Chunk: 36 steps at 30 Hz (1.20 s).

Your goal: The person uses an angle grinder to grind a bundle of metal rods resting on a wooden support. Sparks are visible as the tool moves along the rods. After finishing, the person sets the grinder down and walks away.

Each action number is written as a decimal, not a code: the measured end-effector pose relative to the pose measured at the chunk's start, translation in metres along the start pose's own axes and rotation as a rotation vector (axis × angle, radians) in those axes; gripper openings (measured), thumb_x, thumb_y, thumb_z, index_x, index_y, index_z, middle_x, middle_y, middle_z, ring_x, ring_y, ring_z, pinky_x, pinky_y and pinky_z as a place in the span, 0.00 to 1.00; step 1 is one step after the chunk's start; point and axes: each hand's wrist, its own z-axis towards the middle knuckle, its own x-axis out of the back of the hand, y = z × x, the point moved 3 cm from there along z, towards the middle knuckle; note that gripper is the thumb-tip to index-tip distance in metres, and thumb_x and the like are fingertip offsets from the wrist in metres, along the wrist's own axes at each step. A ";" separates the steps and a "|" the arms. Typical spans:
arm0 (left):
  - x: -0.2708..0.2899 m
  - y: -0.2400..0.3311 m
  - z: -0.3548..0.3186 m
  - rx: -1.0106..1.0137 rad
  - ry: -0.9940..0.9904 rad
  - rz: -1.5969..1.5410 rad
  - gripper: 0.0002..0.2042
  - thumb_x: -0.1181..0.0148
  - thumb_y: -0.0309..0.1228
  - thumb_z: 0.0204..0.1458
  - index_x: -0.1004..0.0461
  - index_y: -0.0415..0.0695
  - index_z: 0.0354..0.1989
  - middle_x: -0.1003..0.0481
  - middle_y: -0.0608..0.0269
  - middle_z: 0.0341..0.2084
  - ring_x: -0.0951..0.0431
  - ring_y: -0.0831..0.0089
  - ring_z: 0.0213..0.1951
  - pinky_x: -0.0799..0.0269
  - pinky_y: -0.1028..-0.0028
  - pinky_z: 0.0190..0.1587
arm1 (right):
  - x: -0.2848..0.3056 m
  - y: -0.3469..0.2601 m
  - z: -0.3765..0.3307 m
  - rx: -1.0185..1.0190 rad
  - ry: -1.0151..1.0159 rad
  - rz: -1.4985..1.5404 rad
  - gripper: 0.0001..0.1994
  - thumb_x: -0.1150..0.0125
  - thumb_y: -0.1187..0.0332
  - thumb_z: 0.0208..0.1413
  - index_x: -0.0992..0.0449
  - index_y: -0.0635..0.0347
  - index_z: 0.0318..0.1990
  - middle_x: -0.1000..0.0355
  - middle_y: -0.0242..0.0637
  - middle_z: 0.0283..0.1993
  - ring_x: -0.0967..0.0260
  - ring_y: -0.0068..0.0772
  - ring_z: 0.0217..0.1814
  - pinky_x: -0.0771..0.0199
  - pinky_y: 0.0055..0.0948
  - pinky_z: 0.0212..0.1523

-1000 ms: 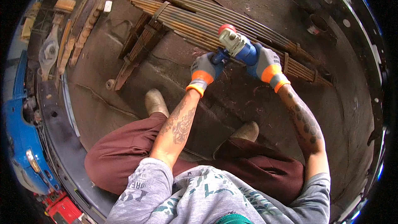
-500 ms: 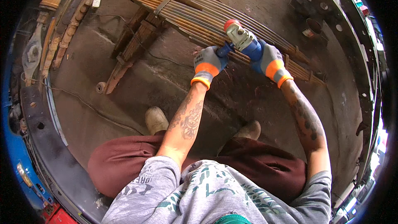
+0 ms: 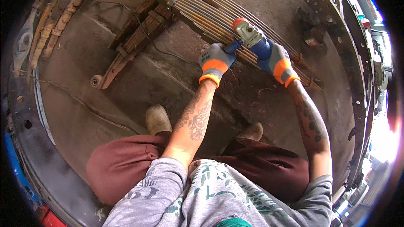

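An angle grinder [image 3: 251, 36] with a blue body, a grey metal head and a red-orange front end is held in both gloved hands. My left hand [image 3: 214, 60] is closed round its blue side handle [image 3: 232, 47]. Round the rear of the blue body, my right hand [image 3: 275, 62] is wrapped. Both gloves are grey with orange cuffs. The grinder's head lies over long stacked leaf springs [image 3: 202, 14], which run from the upper left to the right. Whether the disc touches the metal is hidden.
Another leaf spring stack [image 3: 126, 50] slants toward me on the left. A thin cable [image 3: 147, 38] trails across the floor. Dark perforated beams stand at the right [image 3: 357, 54] and left [image 3: 40, 159]. A small can [image 3: 312, 40] lies at the upper right. My boots [image 3: 158, 119] are below.
My view has shifted slightly, so the springs sit higher and farther left in it. Both hands keep hold of the grinder, which appears slightly farther right.
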 end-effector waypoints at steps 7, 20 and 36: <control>-0.008 -0.007 0.006 0.038 -0.020 -0.018 0.19 0.30 0.50 0.51 0.10 0.47 0.39 0.14 0.45 0.35 0.13 0.41 0.41 0.18 0.53 0.45 | -0.001 -0.002 0.003 0.036 0.024 -0.002 0.28 0.19 0.66 0.41 0.19 0.53 0.54 0.15 0.45 0.47 0.17 0.53 0.53 0.20 0.44 0.55; -0.003 0.009 0.000 0.020 0.000 0.021 0.21 0.30 0.50 0.52 0.11 0.43 0.36 0.14 0.43 0.36 0.13 0.41 0.42 0.19 0.53 0.46 | 0.004 0.007 0.004 -0.057 -0.023 -0.021 0.26 0.19 0.65 0.42 0.18 0.51 0.53 0.15 0.42 0.47 0.16 0.49 0.51 0.20 0.43 0.54; 0.003 0.008 0.007 0.042 0.008 0.077 0.21 0.27 0.49 0.47 0.11 0.43 0.39 0.14 0.42 0.40 0.13 0.41 0.47 0.18 0.53 0.50 | -0.003 0.009 0.007 0.071 0.057 0.057 0.28 0.20 0.65 0.43 0.17 0.57 0.56 0.14 0.45 0.45 0.14 0.43 0.46 0.18 0.41 0.52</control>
